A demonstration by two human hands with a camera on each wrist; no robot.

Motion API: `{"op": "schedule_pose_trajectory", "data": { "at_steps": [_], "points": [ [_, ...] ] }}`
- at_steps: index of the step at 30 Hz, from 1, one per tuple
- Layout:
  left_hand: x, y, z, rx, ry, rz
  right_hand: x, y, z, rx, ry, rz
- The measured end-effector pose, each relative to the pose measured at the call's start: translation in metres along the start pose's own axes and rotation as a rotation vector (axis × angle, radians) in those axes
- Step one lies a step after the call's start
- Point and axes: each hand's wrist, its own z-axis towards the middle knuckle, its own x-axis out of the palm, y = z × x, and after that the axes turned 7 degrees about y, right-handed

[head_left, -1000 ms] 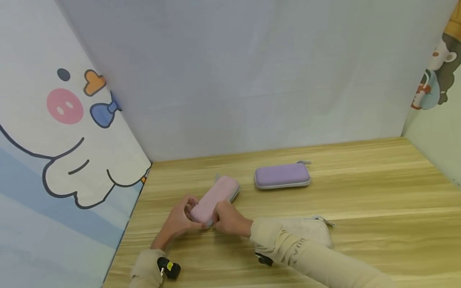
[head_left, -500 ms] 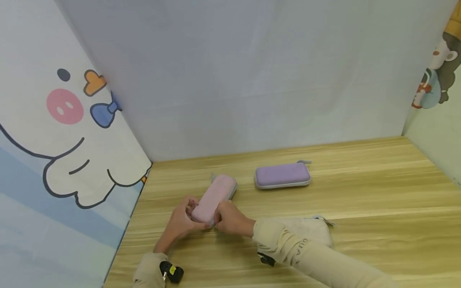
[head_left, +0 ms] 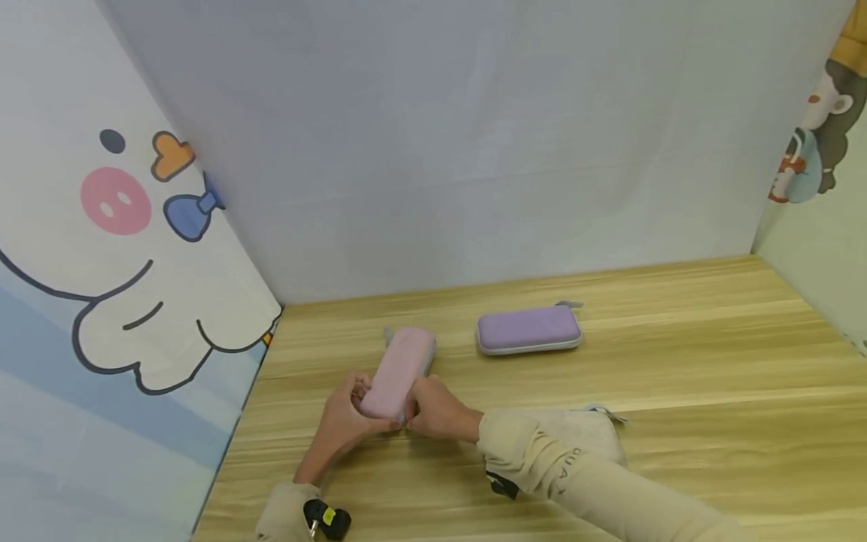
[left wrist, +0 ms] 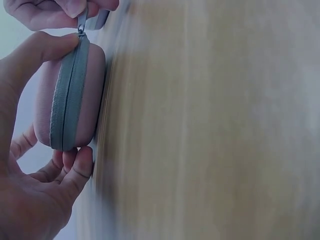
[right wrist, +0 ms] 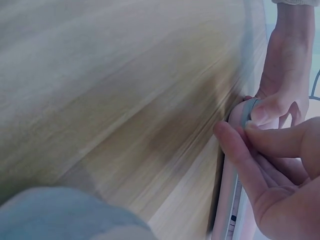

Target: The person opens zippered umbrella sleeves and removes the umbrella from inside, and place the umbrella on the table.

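Observation:
A pink zip case [head_left: 400, 369] lies slanted on the table between both hands. My left hand [head_left: 344, 418] grips its near end, thumb at the front and fingers round the left side. In the left wrist view the grey zipper [left wrist: 69, 95] runs round the case's end, and my right hand [left wrist: 65, 11] pinches the metal zipper pull [left wrist: 81, 21] at the corner. The right wrist view shows my right hand [right wrist: 285, 175] with thumb and forefinger together at the zipper edge; part of the zipper beside it stands apart, with something dark inside.
A purple case [head_left: 530, 330] lies at the back, right of the pink one. A cream case [head_left: 582, 433] is partly hidden beneath the right sleeve. A grey cloth wall stands behind the wooden table [head_left: 711, 354], with printed panels at both sides.
The pink case's far end has swung to the left, so it lies less slanted. Both hands have shifted slightly right and kept their hold.

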Motion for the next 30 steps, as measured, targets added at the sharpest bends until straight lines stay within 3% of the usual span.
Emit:
{"op": "schedule_pose_trajectory", "data": {
  "at_steps": [10, 16, 18, 21, 25, 30],
  "points": [
    [0.001, -0.004, -0.003, -0.075, -0.013, 0.001, -0.004, 0.001, 0.001, 0.012, 0.044, -0.036],
    [-0.008, -0.014, -0.001, -0.085, 0.108, 0.054, -0.006, 0.003, -0.001, 0.039, 0.052, -0.058],
    [-0.012, -0.019, 0.001, -0.065, 0.159, 0.101, -0.006, 0.003, -0.002, 0.032, 0.048, -0.060],
    [-0.017, -0.026, 0.006, 0.017, 0.221, 0.183, -0.005, 0.002, -0.002, 0.030, 0.042, -0.062],
    [-0.018, -0.031, 0.015, 0.119, 0.257, 0.267, -0.003, 0.000, -0.002, 0.029, 0.040, -0.077],
    [-0.016, -0.032, 0.020, 0.079, 0.263, 0.267, -0.002, -0.002, -0.002, 0.023, 0.042, -0.093]
  ]
}}
